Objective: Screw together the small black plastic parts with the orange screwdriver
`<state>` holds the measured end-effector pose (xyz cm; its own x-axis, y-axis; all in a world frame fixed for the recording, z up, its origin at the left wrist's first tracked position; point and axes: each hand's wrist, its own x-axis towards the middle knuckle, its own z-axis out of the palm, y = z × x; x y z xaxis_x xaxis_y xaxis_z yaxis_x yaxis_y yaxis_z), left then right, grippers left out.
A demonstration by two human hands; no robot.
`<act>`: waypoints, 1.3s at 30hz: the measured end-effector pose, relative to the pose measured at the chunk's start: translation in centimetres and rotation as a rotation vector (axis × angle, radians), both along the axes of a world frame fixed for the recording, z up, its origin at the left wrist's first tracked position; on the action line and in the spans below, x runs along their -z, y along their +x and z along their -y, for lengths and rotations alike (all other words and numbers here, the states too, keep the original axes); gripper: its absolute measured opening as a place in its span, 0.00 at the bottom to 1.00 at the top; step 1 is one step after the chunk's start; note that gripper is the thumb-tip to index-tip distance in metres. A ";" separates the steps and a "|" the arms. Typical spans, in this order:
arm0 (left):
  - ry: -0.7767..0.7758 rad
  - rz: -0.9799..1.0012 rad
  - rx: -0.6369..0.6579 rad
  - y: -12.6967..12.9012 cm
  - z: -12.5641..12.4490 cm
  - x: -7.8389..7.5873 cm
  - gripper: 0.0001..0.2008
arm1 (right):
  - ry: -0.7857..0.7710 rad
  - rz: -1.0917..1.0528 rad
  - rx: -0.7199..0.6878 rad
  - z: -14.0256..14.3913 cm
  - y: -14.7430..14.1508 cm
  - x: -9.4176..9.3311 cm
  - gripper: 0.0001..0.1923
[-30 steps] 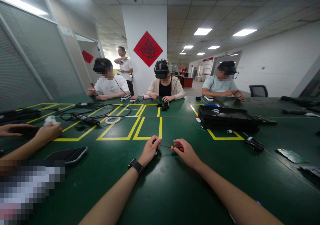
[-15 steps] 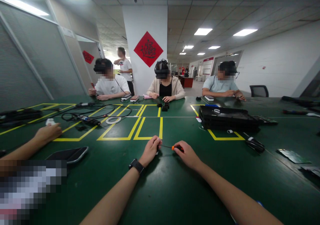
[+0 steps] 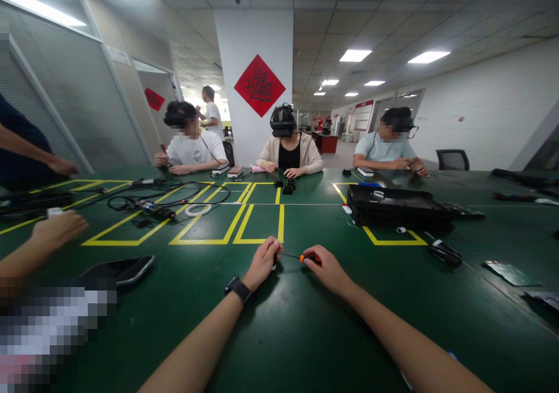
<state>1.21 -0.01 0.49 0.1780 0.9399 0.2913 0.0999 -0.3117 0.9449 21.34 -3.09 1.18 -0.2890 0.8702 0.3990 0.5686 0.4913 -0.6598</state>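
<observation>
My right hand (image 3: 324, 268) is closed round the orange-and-black handle of a screwdriver (image 3: 302, 258). Its thin metal shaft points left, toward my left hand (image 3: 263, 260). In that hand, fingers pinched together, is a small dark piece (image 3: 275, 260) with a pale lower edge; my fingers cover most of it, so its kind does not show. The shaft's tip meets or lies very close to this piece; contact cannot be made out. Both hands are just above the green table (image 3: 279, 335), and a black watch is on my left wrist.
Black trays (image 3: 395, 206) are stacked ahead on the right, with another screwdriver (image 3: 443, 252) nearby. Tangled black cables (image 3: 148, 204) and a white ring (image 3: 198, 211) lie left. A co-worker's hand (image 3: 59, 230) works at the left, behind a dark flat case (image 3: 117, 272). Several people surround the table.
My hands and the screwdriver stay nearly still. The co-worker's hand on the left has shifted further left with its white object. Another person has appeared at the far left edge.
</observation>
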 end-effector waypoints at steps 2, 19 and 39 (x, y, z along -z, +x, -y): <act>0.000 -0.008 -0.007 0.0 -0.1 0.0 0.15 | 0.007 0.024 -0.001 -0.1 -0.1 0.0 0.10; 0.004 -0.038 -0.026 0.2 0.0 -0.1 0.14 | 0.007 0.044 0.009 -0.1 -0.1 0.1 0.13; 0.085 -0.203 -0.090 -0.1 0.4 -0.6 0.13 | -0.004 0.057 0.030 -0.1 -0.3 -0.1 0.14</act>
<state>1.08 -0.43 1.06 0.1576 0.9282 0.3370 0.3161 -0.3707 0.8733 21.05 -3.03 1.32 -0.2854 0.8802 0.3792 0.6198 0.4713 -0.6274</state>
